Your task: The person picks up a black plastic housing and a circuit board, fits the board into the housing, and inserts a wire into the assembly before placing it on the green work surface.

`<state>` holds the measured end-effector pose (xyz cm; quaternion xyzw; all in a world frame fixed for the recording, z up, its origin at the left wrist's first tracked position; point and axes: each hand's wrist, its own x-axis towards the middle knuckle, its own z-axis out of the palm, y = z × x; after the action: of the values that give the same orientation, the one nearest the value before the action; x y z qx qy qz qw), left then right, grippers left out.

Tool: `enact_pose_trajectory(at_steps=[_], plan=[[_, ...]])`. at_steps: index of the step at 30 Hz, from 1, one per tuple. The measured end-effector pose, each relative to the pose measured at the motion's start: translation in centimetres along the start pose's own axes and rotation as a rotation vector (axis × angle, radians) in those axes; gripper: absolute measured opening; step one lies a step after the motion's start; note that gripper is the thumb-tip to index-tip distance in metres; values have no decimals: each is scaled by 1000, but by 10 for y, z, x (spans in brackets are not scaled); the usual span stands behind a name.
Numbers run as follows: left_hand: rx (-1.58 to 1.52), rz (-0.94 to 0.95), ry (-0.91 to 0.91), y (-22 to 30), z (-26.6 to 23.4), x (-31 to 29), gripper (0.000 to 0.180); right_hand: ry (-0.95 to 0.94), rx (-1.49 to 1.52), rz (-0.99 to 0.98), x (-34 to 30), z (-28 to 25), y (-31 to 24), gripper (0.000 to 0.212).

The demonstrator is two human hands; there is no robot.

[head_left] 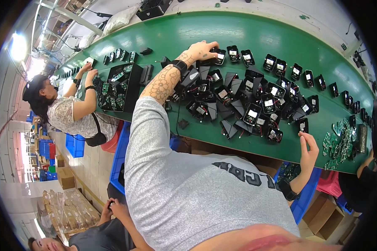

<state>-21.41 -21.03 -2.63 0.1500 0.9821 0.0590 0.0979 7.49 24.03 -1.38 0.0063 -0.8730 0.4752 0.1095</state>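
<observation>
Black boxy housings [269, 102], glossy green tabletop [238, 29]

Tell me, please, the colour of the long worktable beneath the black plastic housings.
The long worktable is green, showing best in the head view.

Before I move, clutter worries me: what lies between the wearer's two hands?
In the head view, a heap of black wired housings lies between the left hand and right hand.
</observation>
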Motion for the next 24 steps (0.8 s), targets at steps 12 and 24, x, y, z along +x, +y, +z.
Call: enact_pose_trajectory(at_steps=[12, 24], plan=[[-60, 56, 311, 0, 15, -8, 43, -1, 16, 12, -15, -5, 13, 16], [-565, -120, 701, -44, -17, 2, 39, 33, 49, 55, -13, -6, 19, 16]])
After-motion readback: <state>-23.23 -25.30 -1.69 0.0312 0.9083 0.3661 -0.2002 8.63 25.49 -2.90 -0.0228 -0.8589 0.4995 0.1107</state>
